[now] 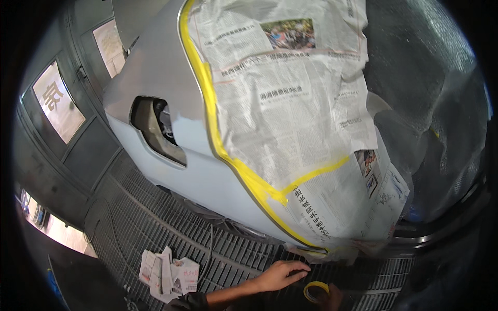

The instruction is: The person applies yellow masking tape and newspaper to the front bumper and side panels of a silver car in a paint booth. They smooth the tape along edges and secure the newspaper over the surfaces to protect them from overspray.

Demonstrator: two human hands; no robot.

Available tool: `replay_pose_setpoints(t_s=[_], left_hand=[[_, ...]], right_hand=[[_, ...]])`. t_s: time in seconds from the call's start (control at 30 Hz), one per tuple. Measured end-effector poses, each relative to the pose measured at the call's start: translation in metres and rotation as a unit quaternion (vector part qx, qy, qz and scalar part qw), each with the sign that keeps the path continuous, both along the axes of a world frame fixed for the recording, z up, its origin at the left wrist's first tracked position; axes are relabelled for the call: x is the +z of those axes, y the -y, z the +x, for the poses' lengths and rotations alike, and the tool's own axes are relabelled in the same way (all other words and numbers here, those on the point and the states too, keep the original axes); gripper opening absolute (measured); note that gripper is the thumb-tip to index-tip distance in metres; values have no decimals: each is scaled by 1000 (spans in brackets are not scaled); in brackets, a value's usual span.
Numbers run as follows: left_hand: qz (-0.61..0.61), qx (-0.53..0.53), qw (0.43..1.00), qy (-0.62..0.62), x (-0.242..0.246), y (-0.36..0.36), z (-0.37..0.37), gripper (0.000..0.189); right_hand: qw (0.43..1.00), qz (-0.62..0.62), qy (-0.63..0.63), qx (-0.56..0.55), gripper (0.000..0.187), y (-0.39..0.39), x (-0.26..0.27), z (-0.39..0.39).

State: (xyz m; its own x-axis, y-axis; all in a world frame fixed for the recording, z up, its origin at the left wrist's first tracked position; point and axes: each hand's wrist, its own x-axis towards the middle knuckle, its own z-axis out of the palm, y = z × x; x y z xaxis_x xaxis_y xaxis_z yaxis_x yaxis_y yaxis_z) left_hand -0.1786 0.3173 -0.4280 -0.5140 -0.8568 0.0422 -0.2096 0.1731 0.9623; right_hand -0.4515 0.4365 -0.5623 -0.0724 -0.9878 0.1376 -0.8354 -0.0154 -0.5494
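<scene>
My left hand (286,275) reaches in from the bottom, just below the masked lower corner of a car body panel (186,155). Its thumb and fingers are apart with nothing seen between them. My right hand (334,297), dark and partly cut off by the bottom edge, is on a roll of yellow masking tape (316,291). Newspaper sheets (280,116) cover the area beside the panel, and yellow masking tape (210,101) runs along their edge. Another tape strip (315,175) crosses the join between two sheets. The panel is part grey, part pale blue, with a lamp opening (157,130).
Plastic sheeting (412,77) covers the car at the right. Folded newspapers (167,274) lie on the metal floor grating (233,268), where a hose (211,248) also runs. Metal doors with windows (58,101) stand at the left.
</scene>
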Motion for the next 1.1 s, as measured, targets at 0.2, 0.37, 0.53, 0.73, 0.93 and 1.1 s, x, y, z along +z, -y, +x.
replay_pose_setpoints(t_s=[0.2,0.37,0.53,0.73,0.93,1.1], left_hand=[[-20,100,994,39,127,1,48,23],[-95,216,965,113,227,19,111,24],[-237,221,909,264,304,54,165,41],[-284,158,855,404,336,109,183,70],[-305,75,794,521,324,133,190,74],[-306,41,774,553,326,139,198,74]], right_hand=[[764,248,515,-299,47,22,179,47],[770,236,508,-305,29,39,305,72],[809,202,499,-236,31,42,393,110],[806,212,537,-127,32,47,450,154],[815,237,524,-71,34,78,473,163],[822,230,519,-47,28,141,474,165]])
